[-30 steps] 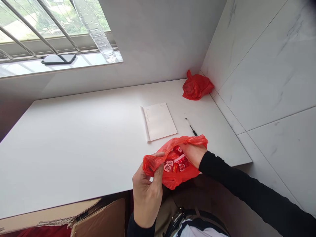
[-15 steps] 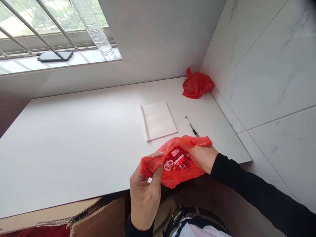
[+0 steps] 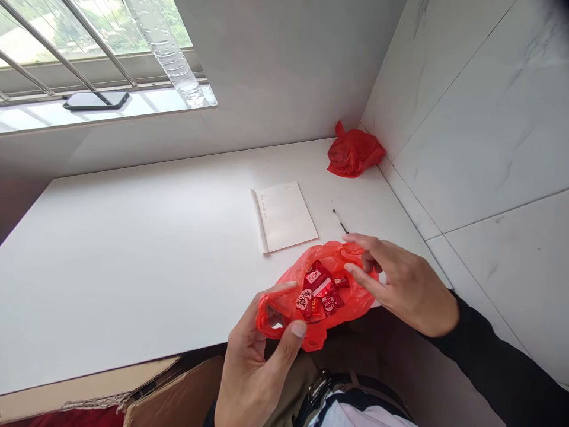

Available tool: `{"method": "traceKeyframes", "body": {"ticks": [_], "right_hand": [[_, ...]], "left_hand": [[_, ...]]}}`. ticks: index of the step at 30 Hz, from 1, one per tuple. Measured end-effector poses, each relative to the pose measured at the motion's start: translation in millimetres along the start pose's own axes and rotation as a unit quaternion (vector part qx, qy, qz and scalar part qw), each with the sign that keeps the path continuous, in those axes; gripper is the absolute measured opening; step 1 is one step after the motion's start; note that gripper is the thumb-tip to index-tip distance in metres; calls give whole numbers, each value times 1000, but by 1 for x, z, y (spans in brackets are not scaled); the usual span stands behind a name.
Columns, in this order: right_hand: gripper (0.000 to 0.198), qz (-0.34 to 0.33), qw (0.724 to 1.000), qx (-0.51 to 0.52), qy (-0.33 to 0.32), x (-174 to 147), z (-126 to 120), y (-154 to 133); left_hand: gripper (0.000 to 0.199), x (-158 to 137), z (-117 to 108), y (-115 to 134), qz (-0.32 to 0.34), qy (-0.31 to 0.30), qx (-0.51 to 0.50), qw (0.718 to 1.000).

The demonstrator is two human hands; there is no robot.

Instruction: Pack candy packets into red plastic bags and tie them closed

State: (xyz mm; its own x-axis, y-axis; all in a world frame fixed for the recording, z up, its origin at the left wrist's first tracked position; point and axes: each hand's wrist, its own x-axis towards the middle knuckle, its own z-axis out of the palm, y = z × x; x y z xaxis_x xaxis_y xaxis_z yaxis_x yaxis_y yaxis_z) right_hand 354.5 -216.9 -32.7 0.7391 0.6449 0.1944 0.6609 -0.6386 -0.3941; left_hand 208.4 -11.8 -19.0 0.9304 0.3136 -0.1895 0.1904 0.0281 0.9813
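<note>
A red plastic bag (image 3: 299, 270) is held at the table's front edge, its mouth gaping upward. Inside lie several small red-wrapped packets (image 3: 320, 289) with pale labels and printed characters. My left hand (image 3: 267, 350) grips the bag's left side, fingers behind the plastic and thumb in front. At the opposite rim, my right hand (image 3: 404, 281) has its curled fingers on the plastic, with the index finger and thumb apart; its exact grip is partly hidden.
On the white table (image 3: 146, 249) lie a blank notepad (image 3: 287, 216) and a pen (image 3: 340, 221). Another red bag (image 3: 355, 153) sits in the corner by the tiled wall. A phone (image 3: 95, 100) and a clear bottle (image 3: 173, 65) are on the windowsill. Below is an open cardboard box (image 3: 178, 394).
My right hand has come out of the bag's mouth to its right rim. The bag is spread wider, showing more packets. My left thumb has shifted right and away from the plastic.
</note>
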Motion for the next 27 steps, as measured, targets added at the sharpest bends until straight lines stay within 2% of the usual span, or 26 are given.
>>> {"method": "traceKeyframes", "body": {"ticks": [2, 3, 5, 7, 10, 12, 14, 17, 20, 21, 22, 24, 25, 26, 27], "right_hand": [[47, -7, 999, -43, 26, 0, 2, 7], [44, -10, 998, -54, 15, 1, 4, 11], [24, -6, 1000, -30, -8, 3, 8, 16], [11, 2, 999, 34, 10, 3, 5, 16], [7, 29, 986, 138, 83, -2, -14, 5], [6, 52, 963, 232, 125, -9, -32, -6], [4, 73, 928, 332, 154, -16, -48, -18], [6, 73, 883, 433, 167, -20, -63, -32], [6, 42, 870, 470, 141, -11, -67, -46], [6, 27, 872, 472, 126, -7, -67, -51], [5, 12, 876, 469, 108, -2, -66, -56], [5, -34, 894, 441, 74, 8, -63, -67], [4, -64, 906, 414, 56, 12, -62, -72], [3, -98, 918, 382, 40, 15, -60, -76], [3, -128, 928, 348, 25, 18, -57, -78]], "left_hand": [[25, 0, -4, -4, 10, -8, 8, 1000], [20, 0, -6, -6, 19, -10, 19, 1000], [12, 1, -8, -9, 37, -1, 50, 998], [13, 0, -8, -8, 55, 24, 83, 995], [13, -3, -2, 3, 108, 94, 122, 982], [15, -7, 5, 13, 144, 159, 107, 971], [18, -10, 11, 22, 159, 185, 33, 969], [24, -9, 16, 32, 132, 124, -105, 978], [21, -4, 19, 41, 67, 72, -109, 989], [14, -3, 21, 44, 52, 57, -79, 994], [18, -2, 24, 47, 46, 38, -44, 997], [52, -1, 29, 50, 54, -14, 27, 998], [56, -1, 31, 51, 67, -46, 54, 995], [48, -1, 32, 51, 79, -77, 72, 991], [32, 0, 32, 50, 86, -104, 79, 988]]}}
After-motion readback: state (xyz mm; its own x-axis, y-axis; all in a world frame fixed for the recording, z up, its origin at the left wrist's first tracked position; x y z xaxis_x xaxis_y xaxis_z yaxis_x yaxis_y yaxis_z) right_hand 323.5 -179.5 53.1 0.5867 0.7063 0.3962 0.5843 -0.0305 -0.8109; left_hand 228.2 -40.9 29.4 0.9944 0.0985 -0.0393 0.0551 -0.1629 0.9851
